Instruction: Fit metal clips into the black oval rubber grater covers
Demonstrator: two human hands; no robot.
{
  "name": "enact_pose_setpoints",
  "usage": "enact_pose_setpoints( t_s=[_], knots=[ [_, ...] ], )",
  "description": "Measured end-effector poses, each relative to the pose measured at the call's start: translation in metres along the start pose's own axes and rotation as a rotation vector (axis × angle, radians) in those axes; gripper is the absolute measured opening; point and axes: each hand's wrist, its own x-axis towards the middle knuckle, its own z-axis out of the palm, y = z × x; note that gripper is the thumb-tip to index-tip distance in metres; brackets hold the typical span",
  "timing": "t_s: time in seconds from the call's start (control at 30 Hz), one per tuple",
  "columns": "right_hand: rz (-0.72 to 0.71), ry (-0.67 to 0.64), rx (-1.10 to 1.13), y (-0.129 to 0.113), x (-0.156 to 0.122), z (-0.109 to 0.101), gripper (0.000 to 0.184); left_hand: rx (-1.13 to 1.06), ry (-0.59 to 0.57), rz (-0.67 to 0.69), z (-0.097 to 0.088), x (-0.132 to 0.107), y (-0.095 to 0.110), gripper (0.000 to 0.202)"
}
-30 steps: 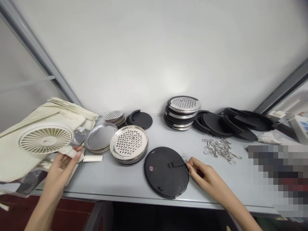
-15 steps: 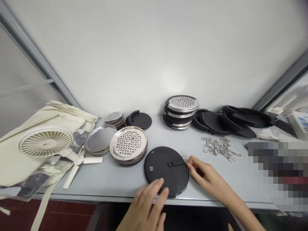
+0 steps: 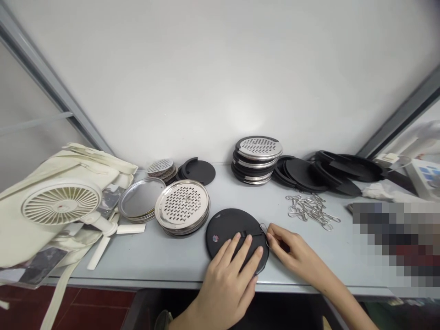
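A round black plastic disc (image 3: pixel 220 224) lies near the table's front edge, with a small round sticker and a slotted tab on its face. Flat on its lower part rests my left hand (image 3: pixel 233 275), fingers spread, covering some of the tab. At the disc's right edge, my right hand (image 3: pixel 288 247) pinches a small metal wire clip (image 3: pixel 263 227), whose loop shows above the fingertips. Further right, several similar wire clips (image 3: pixel 309 208) lie in a loose pile.
Left of the disc stand stacked metal grater plates (image 3: pixel 182 206) and plain metal discs (image 3: pixel 142 197). Behind are assembled graters (image 3: pixel 257 160) and black plastic holders (image 3: pixel 305 174). A white fan (image 3: pixel 62 204) lies on a cream bag (image 3: pixel 99 160) at left.
My left hand has moved forward and down onto the black disc, now covering part of the tab. My right hand stays at the disc's right edge with the wire clip.
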Motion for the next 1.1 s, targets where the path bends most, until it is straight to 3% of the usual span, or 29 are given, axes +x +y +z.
enact_pose_setpoints(
  t_s=[0.67, 1.1],
  knots=[
    [-0.007, 0.027, 0.003, 0.002, -0.001, 0.002, 0.032, 0.024, 0.172, -0.054, 0.019, -0.007, 0.008, 0.052],
    [-0.013, 0.056, 0.04, 0.001, -0.001, 0.002, 0.025, 0.011, 0.188, -0.05, 0.022, -0.008, 0.009, 0.052]
  ],
)
